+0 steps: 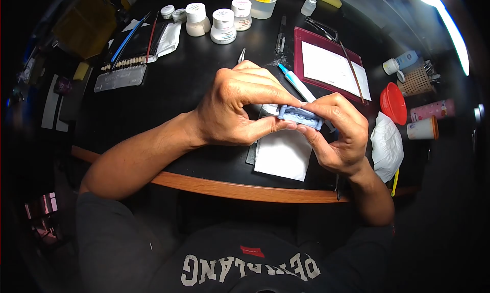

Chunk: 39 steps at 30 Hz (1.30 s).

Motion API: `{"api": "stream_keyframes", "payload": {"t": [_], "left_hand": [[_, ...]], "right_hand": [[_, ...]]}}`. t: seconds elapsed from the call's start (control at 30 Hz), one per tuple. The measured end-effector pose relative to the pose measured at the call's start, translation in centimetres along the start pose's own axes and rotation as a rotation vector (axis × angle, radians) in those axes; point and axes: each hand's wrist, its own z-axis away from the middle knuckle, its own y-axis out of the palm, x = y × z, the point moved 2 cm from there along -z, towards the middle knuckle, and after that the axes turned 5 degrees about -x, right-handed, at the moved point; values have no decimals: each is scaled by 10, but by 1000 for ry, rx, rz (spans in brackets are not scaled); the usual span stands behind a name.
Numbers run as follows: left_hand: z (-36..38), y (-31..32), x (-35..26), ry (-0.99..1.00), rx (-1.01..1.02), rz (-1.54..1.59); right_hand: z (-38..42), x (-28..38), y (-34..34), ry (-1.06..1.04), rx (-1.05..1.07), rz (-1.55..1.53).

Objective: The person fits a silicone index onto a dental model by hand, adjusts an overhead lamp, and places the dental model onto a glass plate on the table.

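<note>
A small blue-grey dental model (300, 117) with a row of tooth shapes is held up over the desk between both hands. My left hand (245, 104) pinches its left end with thumb and fingers. The right end is gripped by my right hand (339, 129), whose thumb and index finger press on its lower and upper edges. Beneath the hands lies a white folded paper (283, 155) on a dark pad. Just behind the model is a blue-and-white tube (297, 83), partly hidden by the fingers.
White-capped jars (223, 27) stand at the back, near a clear bottle (263, 2). A maroon tray (301, 43) with white paper sits back right. Farther right are a red bowl (393, 104), a cup (422, 128) and crumpled tissue (387, 147). A tooth shade guide (120, 78) lies left.
</note>
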Motion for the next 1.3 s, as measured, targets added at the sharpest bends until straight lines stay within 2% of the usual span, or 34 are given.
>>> {"api": "stream_keyframes", "payload": {"t": [0.67, 0.97, 1.17, 1.3], "left_hand": [[0, 1, -3, 8, 18, -69], [2, 4, -5, 113, 15, -150], [2, 4, -5, 131, 25, -151], [0, 2, -7, 57, 36, -74]], "right_hand": [[-1, 1, -1, 29, 16, 28], [2, 2, 3, 118, 33, -44], [1, 3, 1, 81, 39, 10], [2, 2, 1, 60, 26, 24]]}}
